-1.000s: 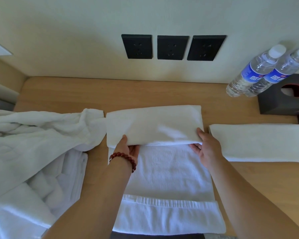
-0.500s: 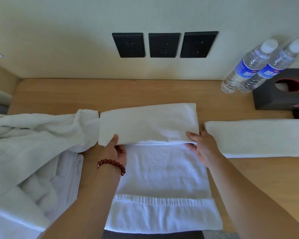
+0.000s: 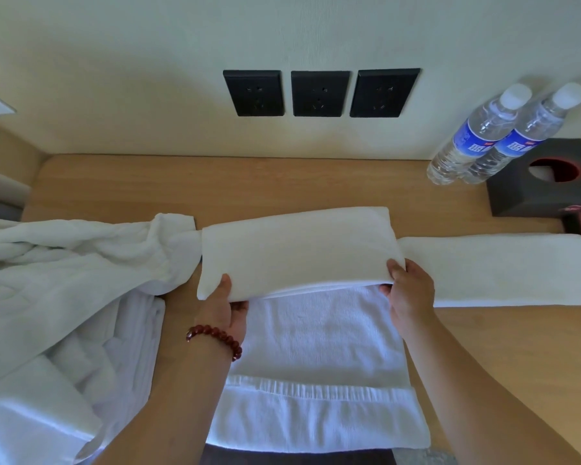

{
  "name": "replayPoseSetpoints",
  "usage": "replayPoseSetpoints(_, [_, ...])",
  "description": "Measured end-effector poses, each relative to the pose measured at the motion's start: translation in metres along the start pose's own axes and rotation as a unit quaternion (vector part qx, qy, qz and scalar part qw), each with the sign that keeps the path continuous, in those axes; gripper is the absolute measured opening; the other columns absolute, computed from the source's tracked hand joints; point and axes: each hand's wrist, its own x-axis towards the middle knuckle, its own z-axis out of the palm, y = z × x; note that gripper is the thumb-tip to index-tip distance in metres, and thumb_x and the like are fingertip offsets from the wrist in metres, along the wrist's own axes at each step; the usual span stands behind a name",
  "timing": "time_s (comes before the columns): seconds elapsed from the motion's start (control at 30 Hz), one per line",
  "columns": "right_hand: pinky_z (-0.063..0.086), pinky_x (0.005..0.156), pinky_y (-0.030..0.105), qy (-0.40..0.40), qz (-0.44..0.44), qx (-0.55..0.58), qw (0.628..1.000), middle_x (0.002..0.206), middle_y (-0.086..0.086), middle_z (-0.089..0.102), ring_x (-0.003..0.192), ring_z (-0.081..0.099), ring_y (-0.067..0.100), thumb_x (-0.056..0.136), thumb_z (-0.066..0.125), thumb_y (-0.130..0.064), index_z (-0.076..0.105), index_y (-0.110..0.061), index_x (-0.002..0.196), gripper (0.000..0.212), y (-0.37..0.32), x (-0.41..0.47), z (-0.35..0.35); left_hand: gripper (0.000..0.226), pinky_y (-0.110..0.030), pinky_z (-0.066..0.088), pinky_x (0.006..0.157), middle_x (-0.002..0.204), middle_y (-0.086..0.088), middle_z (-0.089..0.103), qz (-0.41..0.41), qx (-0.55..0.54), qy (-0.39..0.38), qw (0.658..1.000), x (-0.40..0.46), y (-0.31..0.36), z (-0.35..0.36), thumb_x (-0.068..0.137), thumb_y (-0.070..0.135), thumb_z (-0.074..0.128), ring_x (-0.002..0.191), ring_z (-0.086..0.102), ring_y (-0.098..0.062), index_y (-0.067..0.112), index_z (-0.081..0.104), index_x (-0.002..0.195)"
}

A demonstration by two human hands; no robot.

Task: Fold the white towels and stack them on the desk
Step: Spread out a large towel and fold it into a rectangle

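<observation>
Wooden desk (image 3: 282, 182) holding a half-folded towel (image 3: 316, 330), a folded towel (image 3: 503, 270), heaped towels (image 3: 64, 280), two water bottles (image 3: 477, 139), a dark tissue box (image 3: 547, 182)

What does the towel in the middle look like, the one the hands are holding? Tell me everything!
The middle towel is white, soft-looking terry cloth with a ribbed band near its near end. It lies flat on the wooden desk, its far part folded back over itself into a thick flap. The left hand and right hand each grip the flap's front edge, thumbs on top. Its near end reaches the desk's front edge.
</observation>
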Motion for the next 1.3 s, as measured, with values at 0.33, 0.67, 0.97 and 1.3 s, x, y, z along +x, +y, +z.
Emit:
replayPoseSetpoints(0.33, [0.052,0.081,0.038,-0.025,0.004,0.054,0.998,0.108,0.004,0.072,0.100,0.064,0.019,0.100,0.056,-0.011,0.071,-0.016,0.100,0.016,0.006,-0.021,-0.007,0.039,-0.029,0.059,0.060,0.121,-0.002,0.067,0.028,0.054,0.025,0.998,-0.011,-0.004,-0.016,0.095,0.021,0.067,0.103,0.068,-0.020,0.022,0.055,0.131])
replayPoseSetpoints(0.67, [0.058,0.072,0.025,-0.110,-0.022,0.191,0.975,0.106,0.008,0.072,0.096,0.071,0.018,0.101,0.051,-0.004,0.065,-0.003,0.114,0.019,-0.020,-0.049,-0.011,0.027,-0.037,0.059,0.086,0.106,0.005,0.076,0.069,0.053,-0.091,0.992,-0.028,0.019,-0.020,0.097,0.011,0.061,0.103,0.071,-0.016,0.027,0.061,0.118])
replayPoseSetpoints(0.97, [0.060,0.061,0.025,0.047,0.067,0.094,0.992,0.098,0.001,0.071,0.085,0.069,0.013,0.099,0.056,-0.004,0.069,-0.017,0.098,0.018,0.040,-0.040,-0.031,0.018,-0.028,0.060,0.053,0.109,-0.009,0.069,-0.071,0.160,0.055,0.983,-0.016,-0.012,-0.053,0.091,0.009,0.070,0.087,0.067,-0.021,0.009,0.062,0.108])
replayPoseSetpoints(1.3, [0.061,0.067,0.051,0.070,-0.024,-0.258,0.963,0.079,0.010,0.068,0.069,0.069,0.030,0.088,0.056,-0.025,0.064,-0.018,0.081,0.013,0.045,-0.040,-0.036,0.020,-0.036,0.056,0.065,0.103,-0.014,0.067,-0.028,0.272,0.108,0.956,0.001,-0.006,-0.054,0.088,0.012,0.076,0.082,0.066,-0.025,0.011,0.056,0.094])
